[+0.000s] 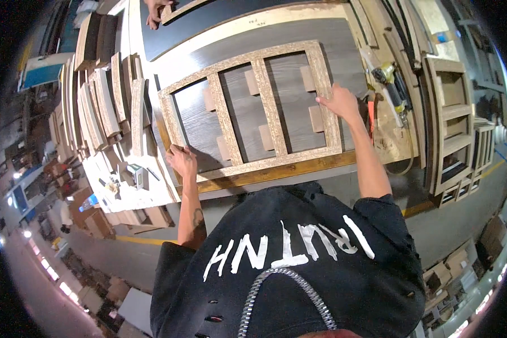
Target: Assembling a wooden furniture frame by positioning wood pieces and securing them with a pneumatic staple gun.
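A pale, speckled wooden frame [260, 84] with three long openings lies on a dark grey wood-grained panel [343, 42] in front of me. My left hand [183, 161] grips the frame's near left corner, fingers curled over the side rail. At the right rail, my right hand [339, 103] holds the outer edge with its thumb on top; its other fingers are mostly hidden. Several small light wood blocks, one of them a block [252, 83] by a middle bar, sit against the bars and the right rail inside the openings.
A co-worker's hand [154, 14] touches another wooden frame piece [183, 10] at the far side. Wood strips [98, 107] stand stacked on the left. A yellow-and-black power tool [384, 73] lies at right, near upright wooden frames [453, 127]. A water bottle [88, 203] stands at lower left.
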Demonstrator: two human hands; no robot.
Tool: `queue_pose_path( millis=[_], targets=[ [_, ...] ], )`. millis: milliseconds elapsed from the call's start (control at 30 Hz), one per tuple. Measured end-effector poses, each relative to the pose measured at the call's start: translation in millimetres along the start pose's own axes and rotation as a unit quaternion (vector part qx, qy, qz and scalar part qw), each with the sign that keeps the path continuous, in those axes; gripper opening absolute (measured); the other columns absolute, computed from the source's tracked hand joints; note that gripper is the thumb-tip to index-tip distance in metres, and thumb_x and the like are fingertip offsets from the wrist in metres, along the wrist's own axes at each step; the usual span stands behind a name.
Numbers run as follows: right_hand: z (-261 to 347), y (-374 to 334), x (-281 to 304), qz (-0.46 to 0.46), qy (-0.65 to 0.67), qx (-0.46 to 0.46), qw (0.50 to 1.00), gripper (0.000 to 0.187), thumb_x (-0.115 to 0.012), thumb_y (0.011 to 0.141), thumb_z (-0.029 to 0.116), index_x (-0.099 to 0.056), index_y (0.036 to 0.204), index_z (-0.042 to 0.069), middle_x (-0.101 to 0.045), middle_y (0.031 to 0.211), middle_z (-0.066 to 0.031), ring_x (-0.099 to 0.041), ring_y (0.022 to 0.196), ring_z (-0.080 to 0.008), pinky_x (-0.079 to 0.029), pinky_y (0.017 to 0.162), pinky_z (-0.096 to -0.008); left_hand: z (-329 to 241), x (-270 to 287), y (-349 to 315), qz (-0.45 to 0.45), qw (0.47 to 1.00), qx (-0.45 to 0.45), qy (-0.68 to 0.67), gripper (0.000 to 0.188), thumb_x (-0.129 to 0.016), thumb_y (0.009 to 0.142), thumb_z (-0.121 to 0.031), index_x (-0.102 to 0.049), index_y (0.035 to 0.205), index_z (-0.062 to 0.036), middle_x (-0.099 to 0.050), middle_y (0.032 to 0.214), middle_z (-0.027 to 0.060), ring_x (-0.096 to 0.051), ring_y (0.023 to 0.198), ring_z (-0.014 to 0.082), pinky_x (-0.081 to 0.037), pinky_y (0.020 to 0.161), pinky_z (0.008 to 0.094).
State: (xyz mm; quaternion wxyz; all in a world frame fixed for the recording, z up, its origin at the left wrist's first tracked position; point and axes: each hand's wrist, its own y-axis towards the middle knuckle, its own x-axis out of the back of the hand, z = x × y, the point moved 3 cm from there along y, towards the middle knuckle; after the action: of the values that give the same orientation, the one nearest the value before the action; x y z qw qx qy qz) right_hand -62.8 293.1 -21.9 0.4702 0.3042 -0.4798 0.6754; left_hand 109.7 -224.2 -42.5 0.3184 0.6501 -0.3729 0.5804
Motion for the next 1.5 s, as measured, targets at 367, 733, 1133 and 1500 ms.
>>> queue_pose_path(
  millis=[367,733,1133,1500],
  targets=[
    [-34,34,14,0.148,0.173,0.012,0.974,0.046,-0.065,0.086,0.045,-0.066,0.088,-0.002,-0.068,0.086,-0.0239,-0.066,0.086,-0.0388,-0.051,0.079,-0.0446,-193,26,22,-0.013,0.971,-0.23,-0.061,0.044,-0.065,0.089,-0.019,-0.055,0.125,0.0032,-0.051,0.127,0.029,-0.053,0.114,0.0417,-0.045,0.096,0.0484],
    [25,40,39,0.08,0.002,-0.006,0.997,0.056,-0.068,0.081,0.043,-0.06,0.094,-0.011,-0.066,0.084,-0.0291,-0.067,0.08,-0.0409,-0.054,0.073,-0.0466,-293,5,90,-0.006,0.929,-0.339,-0.147,0.034,-0.049,0.094,-0.006,-0.054,0.128,-0.0059,-0.053,0.132,0.0145,-0.051,0.12,0.0319,-0.035,0.105,0.0483],
    [35,25,35,0.045,-0.021,-0.02,0.999,0.047,-0.063,0.087,0.039,-0.058,0.091,-0.008,-0.065,0.071,-0.0239,-0.066,0.071,-0.0396,-0.052,0.069,-0.0465,-303,-31,112,0.1,0.922,-0.357,-0.111,0.052,-0.054,0.079,0.003,-0.05,0.129,-0.0083,-0.052,0.123,0.0158,-0.046,0.119,0.0372,-0.033,0.11,0.0472],
    [29,44,21,0.044,-0.052,-0.016,0.998,0.048,-0.062,0.086,0.042,-0.062,0.094,-0.005,-0.067,0.085,-0.0267,-0.064,0.085,-0.0459,-0.051,0.074,-0.0484,-300,-35,107,0.036,0.931,-0.356,-0.074,0.054,-0.055,0.077,-0.002,-0.05,0.13,-0.0105,-0.052,0.128,0.0114,-0.047,0.124,0.0299,-0.022,0.116,0.0471]
  ],
)
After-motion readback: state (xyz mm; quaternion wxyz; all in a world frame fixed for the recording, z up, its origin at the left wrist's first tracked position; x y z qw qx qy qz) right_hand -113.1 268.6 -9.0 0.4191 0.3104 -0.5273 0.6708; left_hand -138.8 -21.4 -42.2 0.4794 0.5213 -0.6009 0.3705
